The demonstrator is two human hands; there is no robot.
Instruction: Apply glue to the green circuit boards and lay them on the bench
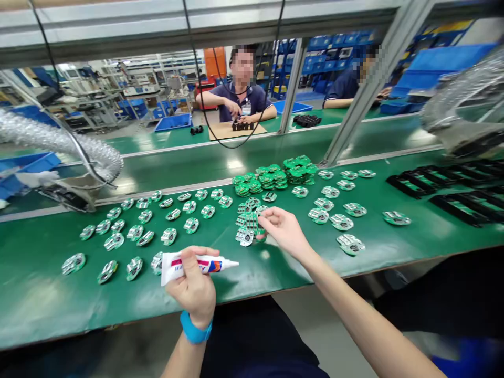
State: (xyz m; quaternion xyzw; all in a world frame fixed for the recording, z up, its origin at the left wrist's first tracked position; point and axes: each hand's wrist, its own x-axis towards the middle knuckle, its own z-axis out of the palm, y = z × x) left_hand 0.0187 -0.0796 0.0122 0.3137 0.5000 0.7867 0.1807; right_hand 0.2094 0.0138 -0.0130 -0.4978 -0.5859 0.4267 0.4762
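Note:
My left hand (192, 283), with a blue band on its wrist, is closed around a white glue tube (177, 266). The tube lies nearly level, its tapered nozzle pointing right over the green bench. Further right, my right hand (282, 231) has thumb and fingers pinched at the edge of a green circuit board (251, 222). That board is over a small cluster of similar boards, and the fingers partly hide its right side. Another round board (244, 237) lies just below it on the bench.
Many round circuit boards (114, 241) are spread left and right on the green bench (220, 291). Stacked boards (299, 169) stand behind. Black trays (417, 178) lie far right. Foil ducts (94, 160) flank the bench. A co-worker (246, 102) sits opposite, beyond a hanging cable.

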